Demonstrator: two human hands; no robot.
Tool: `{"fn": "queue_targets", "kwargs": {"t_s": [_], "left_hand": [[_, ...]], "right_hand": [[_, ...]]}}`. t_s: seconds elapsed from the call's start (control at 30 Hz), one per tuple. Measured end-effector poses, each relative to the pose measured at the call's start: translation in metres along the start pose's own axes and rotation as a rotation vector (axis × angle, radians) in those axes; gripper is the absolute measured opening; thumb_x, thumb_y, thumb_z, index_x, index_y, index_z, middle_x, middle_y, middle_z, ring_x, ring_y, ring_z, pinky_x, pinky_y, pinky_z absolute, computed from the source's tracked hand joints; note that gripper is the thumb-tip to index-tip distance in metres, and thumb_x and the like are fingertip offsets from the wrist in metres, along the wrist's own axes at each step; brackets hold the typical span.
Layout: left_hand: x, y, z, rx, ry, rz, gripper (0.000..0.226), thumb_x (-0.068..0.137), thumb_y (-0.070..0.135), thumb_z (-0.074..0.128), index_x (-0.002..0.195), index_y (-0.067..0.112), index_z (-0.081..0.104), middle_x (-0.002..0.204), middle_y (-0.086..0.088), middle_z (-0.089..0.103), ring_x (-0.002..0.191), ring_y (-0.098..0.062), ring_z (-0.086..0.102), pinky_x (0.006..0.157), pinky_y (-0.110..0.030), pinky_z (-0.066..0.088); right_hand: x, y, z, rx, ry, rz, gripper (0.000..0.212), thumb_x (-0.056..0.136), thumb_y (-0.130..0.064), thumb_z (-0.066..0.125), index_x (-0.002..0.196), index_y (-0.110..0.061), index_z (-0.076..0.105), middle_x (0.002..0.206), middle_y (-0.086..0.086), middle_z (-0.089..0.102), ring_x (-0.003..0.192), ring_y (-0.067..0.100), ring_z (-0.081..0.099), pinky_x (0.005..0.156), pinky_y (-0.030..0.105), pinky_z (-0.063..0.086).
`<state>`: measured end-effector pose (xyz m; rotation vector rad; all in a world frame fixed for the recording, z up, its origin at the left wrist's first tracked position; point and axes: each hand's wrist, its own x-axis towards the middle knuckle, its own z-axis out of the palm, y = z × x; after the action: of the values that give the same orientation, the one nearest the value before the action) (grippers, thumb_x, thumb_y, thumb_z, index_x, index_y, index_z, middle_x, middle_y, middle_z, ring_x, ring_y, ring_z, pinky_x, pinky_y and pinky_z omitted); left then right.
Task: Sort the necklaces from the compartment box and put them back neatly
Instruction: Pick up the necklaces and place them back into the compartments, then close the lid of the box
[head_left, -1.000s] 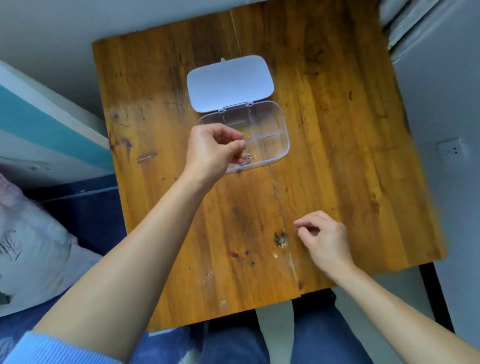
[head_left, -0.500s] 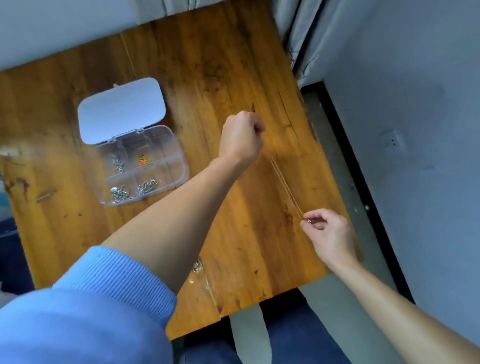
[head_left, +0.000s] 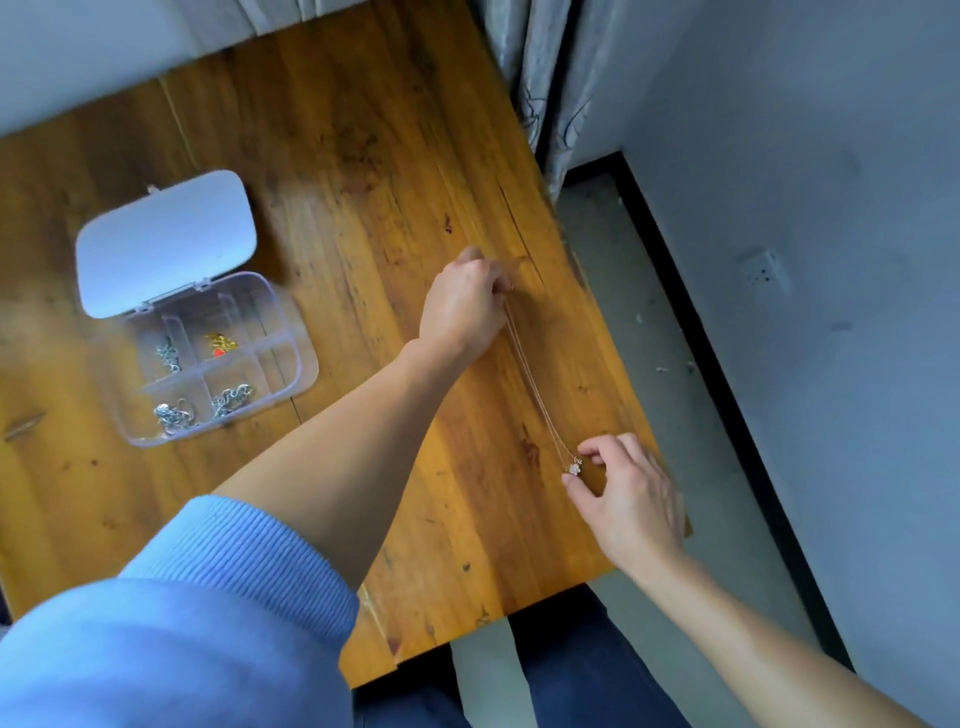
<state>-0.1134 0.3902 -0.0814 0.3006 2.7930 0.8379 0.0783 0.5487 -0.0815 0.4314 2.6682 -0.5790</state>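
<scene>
Left hand (head_left: 462, 306) pinches the clasp end of a thin necklace (head_left: 535, 387), and the chain lies straight across the wooden table (head_left: 363, 156) toward 5 o'clock. Right hand (head_left: 628, 493) nips the small pendant (head_left: 574, 466) between thumb and forefinger. The compartment box (head_left: 208, 364) sits open at 9 o'clock, lid (head_left: 166, 244) back, 4 compartments holding jewellery.
</scene>
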Motion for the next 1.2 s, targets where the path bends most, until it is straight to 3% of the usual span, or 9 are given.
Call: {"fn": "queue_targets", "kwargs": {"t_s": [0.17,0.37,0.53,0.63,0.77,0.87,0.97,1.1,1.2], "left_hand": [[-0.018,-0.021,-0.034,-0.075,0.152,-0.125,0.013,0.085,0.009,0.064,0.096,0.009,0.071,0.096,-0.009,0.063,0.081,-0.026,0.063,0.071,-0.031,0.049],[-0.080,-0.092,-0.109,-0.183,0.394,-0.351,0.008,0.086,0.018,0.065,0.087,0.012,0.070,0.087,-0.004,0.067,0.071,-0.015,0.061,0.071,-0.031,0.052],[-0.132,-0.165,-0.153,-0.163,0.545,-0.521,0.009,0.085,0.015,0.064,0.089,0.010,0.070,0.091,-0.008,0.066,0.073,-0.016,0.060,0.074,-0.027,0.049],[-0.151,-0.197,-0.159,-0.204,0.567,-0.622,0.016,0.086,0.016,0.063,0.098,0.007,0.068,0.099,-0.013,0.064,0.079,-0.021,0.061,0.079,-0.031,0.049],[-0.158,-0.218,-0.160,-0.332,0.594,-0.697,0.018,0.087,0.018,0.063,0.101,0.008,0.069,0.091,-0.010,0.068,0.077,-0.018,0.059,0.077,-0.028,0.047],[-0.156,-0.225,-0.162,-0.476,0.617,-0.746,0.015,0.087,0.018,0.065,0.099,0.011,0.069,0.074,-0.004,0.063,0.069,-0.016,0.054,0.072,-0.030,0.048],[-0.160,-0.236,-0.161,-0.582,0.573,-0.790,0.010,0.087,0.014,0.065,0.096,0.011,0.069,0.070,0.001,0.061,0.067,-0.015,0.055,0.071,-0.028,0.048],[-0.170,-0.249,-0.158,-0.821,0.501,-0.831,0.007,0.089,0.019,0.065,0.083,0.021,0.069,0.079,-0.004,0.071,0.077,-0.026,0.070,0.067,-0.036,0.059],[-0.171,-0.250,-0.160,-0.888,0.459,-0.855,0.011,0.091,0.019,0.063,0.081,0.023,0.067,0.083,-0.010,0.071,0.076,-0.028,0.071,0.053,-0.029,0.058]], "right_hand": [[0.015,-0.023,-0.008,0.036,0.021,-0.077,0.028,0.083,-0.034,0.071,0.109,-0.026,0.064,0.109,-0.006,0.058,0.097,0.018,0.060,0.064,0.031,0.045],[0.056,-0.130,-0.012,0.166,-0.043,-0.241,0.021,0.086,-0.033,0.068,0.106,-0.025,0.066,0.112,-0.004,0.060,0.099,0.018,0.058,0.073,0.029,0.043],[0.100,-0.234,-0.003,0.344,-0.107,-0.249,0.023,0.082,-0.029,0.073,0.103,-0.019,0.069,0.094,-0.003,0.066,0.085,0.018,0.061,0.084,0.038,0.051],[0.122,-0.285,0.006,0.431,-0.128,-0.180,0.035,0.084,-0.031,0.072,0.115,-0.014,0.066,0.095,-0.002,0.063,0.089,0.016,0.059,0.089,0.037,0.052],[0.149,-0.338,0.018,0.569,-0.143,0.001,0.049,0.089,-0.032,0.067,0.131,-0.011,0.055,0.125,0.009,0.062,0.109,0.025,0.062,0.090,0.040,0.055],[0.162,-0.365,0.023,0.564,-0.169,0.077,0.040,0.091,-0.025,0.065,0.127,-0.008,0.058,0.120,0.011,0.064,0.099,0.025,0.064,0.066,0.027,0.055],[0.172,-0.379,0.026,0.512,-0.197,0.150,0.035,0.089,-0.014,0.067,0.124,-0.011,0.061,0.112,0.008,0.064,0.079,0.019,0.062,0.062,0.025,0.054],[0.173,-0.384,0.018,0.421,-0.172,0.091,0.025,0.089,-0.011,0.068,0.114,-0.013,0.066,0.113,0.005,0.065,0.084,0.018,0.063,0.062,0.022,0.054],[0.159,-0.380,0.007,0.415,-0.083,-0.112,0.016,0.089,-0.012,0.068,0.104,-0.017,0.065,0.103,0.002,0.065,0.089,0.016,0.060,0.063,0.022,0.050]]}}
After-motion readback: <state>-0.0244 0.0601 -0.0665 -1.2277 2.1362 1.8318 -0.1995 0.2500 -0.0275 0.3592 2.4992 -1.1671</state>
